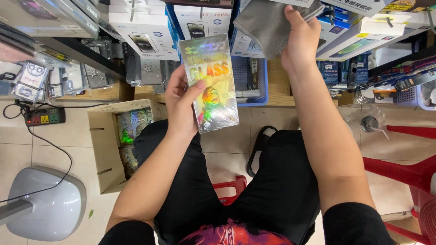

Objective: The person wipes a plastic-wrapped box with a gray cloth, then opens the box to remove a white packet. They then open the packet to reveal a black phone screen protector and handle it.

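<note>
Holographic foil covers the flat pack (210, 81) that the left hand (181, 102) holds upright over the lap, thumb on its front face and fingers behind, gripping only the lower left edge; the right hand (299, 38) is raised to the shelf (277, 86), palm and fingers closed over a grey cloth (263, 25) that lies against the boxes there.

As a judgement: the pack is pinched at one side only, and its glossy wrap looks slippery, so it could pivot out of the grip and drop to the tiled floor (227, 136) between the knees; if there is glass inside, a fall on tile could crack it. The cloth hangs half off the stacked white boxes (145, 27), and a tug could pull one loose.

Below the left forearm, an open carton (102, 145) stands on the floor against the shelf's front edge, with more shiny packs in it. A blue basket (259, 86) sits on the shelf behind the pack; clear phone cases (32, 77) hang at the left end. A power strip (44, 117) lies on the floor near the carton's left corner, its cable trailing past a grey fan base (45, 204); a foot could catch it. Red plastic stools (404, 168) stand to the right, and a black sandal (260, 147) lies between the legs.
</note>
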